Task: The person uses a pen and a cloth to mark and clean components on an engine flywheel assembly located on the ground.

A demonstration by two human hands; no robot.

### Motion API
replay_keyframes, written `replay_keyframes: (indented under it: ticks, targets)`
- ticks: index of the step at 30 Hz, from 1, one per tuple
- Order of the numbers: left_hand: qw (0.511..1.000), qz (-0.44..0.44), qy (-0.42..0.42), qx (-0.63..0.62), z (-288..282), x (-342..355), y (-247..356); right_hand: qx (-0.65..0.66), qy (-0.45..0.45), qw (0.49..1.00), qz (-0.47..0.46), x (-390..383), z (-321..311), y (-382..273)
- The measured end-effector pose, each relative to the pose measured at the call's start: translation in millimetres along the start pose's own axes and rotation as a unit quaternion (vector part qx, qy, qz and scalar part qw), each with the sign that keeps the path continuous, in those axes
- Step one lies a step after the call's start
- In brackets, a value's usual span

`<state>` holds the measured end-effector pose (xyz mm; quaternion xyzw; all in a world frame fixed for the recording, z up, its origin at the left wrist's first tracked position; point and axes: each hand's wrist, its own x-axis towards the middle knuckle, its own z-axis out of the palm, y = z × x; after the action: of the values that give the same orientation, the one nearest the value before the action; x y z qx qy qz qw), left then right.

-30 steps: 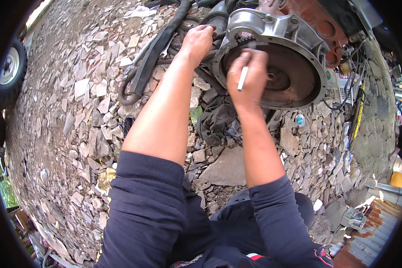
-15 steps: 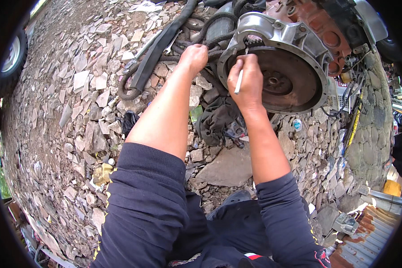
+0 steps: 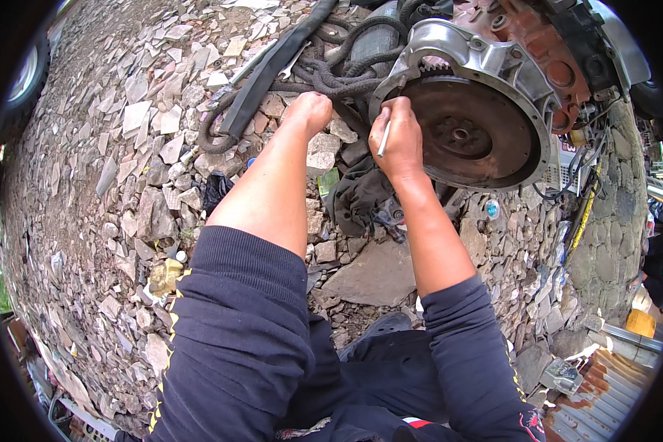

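My right hand (image 3: 399, 136) is closed round a thin silver rod-like tool (image 3: 384, 140). Its lower end sticks out below my fingers; the upper end is hidden. This hand is at the left rim of a round, brown flywheel (image 3: 493, 151), set inside a silver metal bell housing (image 3: 468, 53) with ring-gear teeth showing at the top. My left hand (image 3: 309, 112) is a fist to the left of the housing, in front of a thick dark rope (image 3: 339, 87). Whatever it may hold cannot be seen.
A reddish engine block (image 3: 541, 44) stands behind the housing. A flat black strap (image 3: 272, 74) and an open-end wrench (image 3: 296, 60) lie by the rope. Below are a dark cloth (image 3: 357, 199) and a flat stone (image 3: 376, 274). Loose rubble covers the ground; a stone wall (image 3: 608, 199) rises at right.
My right hand has shifted slightly left and down with the silver tool, away from the gear teeth toward the flywheel's left rim. My left fist has moved a little left and down.
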<state>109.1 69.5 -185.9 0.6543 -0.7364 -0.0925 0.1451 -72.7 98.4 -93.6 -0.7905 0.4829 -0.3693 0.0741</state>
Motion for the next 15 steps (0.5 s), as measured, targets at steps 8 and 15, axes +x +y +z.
replay_keyframes:
  ticks: [8, 15]
  targets:
    - [0.999, -0.028, 0.026, -0.039, 2, -11, -9, -0.018, -0.005, 0.999, 0.044, -18, 30, 1]
    - [0.999, -0.001, -0.025, 0.027, 16, -5, -9, -0.082, -0.093, 0.988, 0.091, -25, 28, 6]
